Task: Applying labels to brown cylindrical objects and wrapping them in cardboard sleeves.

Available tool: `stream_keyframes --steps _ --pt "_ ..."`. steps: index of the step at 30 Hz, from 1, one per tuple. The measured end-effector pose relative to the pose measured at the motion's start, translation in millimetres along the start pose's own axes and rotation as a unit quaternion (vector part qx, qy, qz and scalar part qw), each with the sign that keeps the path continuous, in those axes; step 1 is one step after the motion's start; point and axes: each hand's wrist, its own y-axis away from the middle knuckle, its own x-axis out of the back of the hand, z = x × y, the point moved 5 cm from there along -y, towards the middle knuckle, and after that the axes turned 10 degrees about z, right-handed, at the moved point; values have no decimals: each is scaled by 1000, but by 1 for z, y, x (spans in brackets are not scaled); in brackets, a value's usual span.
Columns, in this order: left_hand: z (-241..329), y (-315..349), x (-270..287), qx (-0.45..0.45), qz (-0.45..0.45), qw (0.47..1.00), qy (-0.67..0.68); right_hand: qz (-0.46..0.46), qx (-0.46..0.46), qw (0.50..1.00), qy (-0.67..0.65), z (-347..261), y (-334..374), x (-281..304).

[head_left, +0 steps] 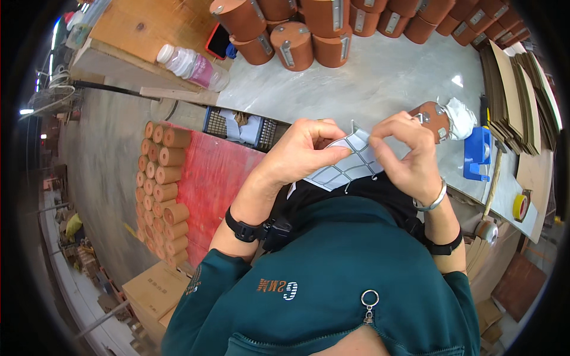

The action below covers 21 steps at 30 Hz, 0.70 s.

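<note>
Grey worktable [380, 77] bears brown cylinders [297, 41]; both hands' fingers [332, 153] pinch label sheet [350, 163].

A workshop: stacked brown cylinders [309, 35], cardboard sheets [516, 89] and tape rolls [520, 206] crowd the workbench [380, 77].

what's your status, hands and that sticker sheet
Left hand and right hand both pinching the white sticker sheet above the table edge. Sheet held up close to the chest. Nothing between the hands; brown cylinder just behind the right hand.
</note>
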Motion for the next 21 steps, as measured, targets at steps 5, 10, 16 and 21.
stream_keyframes --steps 5,10,16,21 --pt "-39 27 59 47 45 997 -36 103 -132 985 -29 4 3 12" --pt "-157 59 160 221 349 897 158 81 -106 989 -65 0 15 19" --pt "-284 38 280 265 575 737 237 56 -144 986 -57 -6 27 14" --pt "-292 30 302 267 678 620 289 71 -148 985 -45 -16 26 11"
